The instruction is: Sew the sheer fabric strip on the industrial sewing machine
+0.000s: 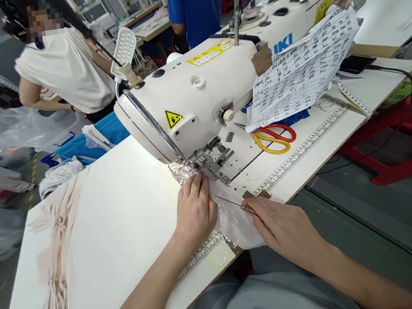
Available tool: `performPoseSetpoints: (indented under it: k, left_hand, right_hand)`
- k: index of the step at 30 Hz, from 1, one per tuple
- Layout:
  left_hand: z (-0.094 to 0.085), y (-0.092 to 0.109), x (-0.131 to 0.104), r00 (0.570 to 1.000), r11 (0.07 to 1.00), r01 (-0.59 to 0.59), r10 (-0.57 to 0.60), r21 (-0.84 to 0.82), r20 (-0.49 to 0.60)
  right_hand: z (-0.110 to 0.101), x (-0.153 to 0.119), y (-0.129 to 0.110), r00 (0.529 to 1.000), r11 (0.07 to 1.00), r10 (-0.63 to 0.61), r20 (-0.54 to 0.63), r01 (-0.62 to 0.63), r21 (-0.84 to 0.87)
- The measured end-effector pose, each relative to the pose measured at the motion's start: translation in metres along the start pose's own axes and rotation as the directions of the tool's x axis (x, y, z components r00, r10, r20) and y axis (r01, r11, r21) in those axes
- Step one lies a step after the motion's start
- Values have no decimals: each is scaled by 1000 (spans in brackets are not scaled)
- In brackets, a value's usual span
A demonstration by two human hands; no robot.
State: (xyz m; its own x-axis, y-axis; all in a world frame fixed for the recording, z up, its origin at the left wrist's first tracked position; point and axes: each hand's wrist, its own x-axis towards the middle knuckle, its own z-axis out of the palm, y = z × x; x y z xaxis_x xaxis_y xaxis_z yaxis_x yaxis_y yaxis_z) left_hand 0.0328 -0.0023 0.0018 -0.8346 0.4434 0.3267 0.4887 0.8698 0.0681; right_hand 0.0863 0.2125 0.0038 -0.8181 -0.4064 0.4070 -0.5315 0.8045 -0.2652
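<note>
A white sewing machine [181, 86] stands before me, its presser foot and needle area low at the front. My left hand [195, 207] presses with bunched fingers on a pale, thin fabric [239, 226] close to the needle area. In my right hand [279, 215] is an awl [248, 209] with a wooden handle, held just right of the left hand. Its thin metal point reaches left over the fabric. The fabric hangs toward the table's front edge. Clear film shines around the needle area. My fingers hide the exact stitching spot.
Scissors [273, 138] with red and yellow handles lie right of the needle. A handwritten sheet [301, 67] hangs on the machine. Gathered pale fabric strips [59, 267] lie on the table's left. A red stool [406, 136] stands at right; two people are behind.
</note>
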Motion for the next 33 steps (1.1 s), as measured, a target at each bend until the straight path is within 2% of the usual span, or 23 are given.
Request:
performPoseSetpoints:
  k: [21, 33]
  left_hand:
    - [-6, 11, -8, 998, 998, -58, 58, 0, -6]
    - [-7, 3, -3, 999, 998, -40, 40, 57, 7]
  right_hand:
    - [3, 12, -8, 996, 1000, 3, 92, -5, 17]
    - [11, 31, -17, 992, 1000, 24, 120, -26, 16]
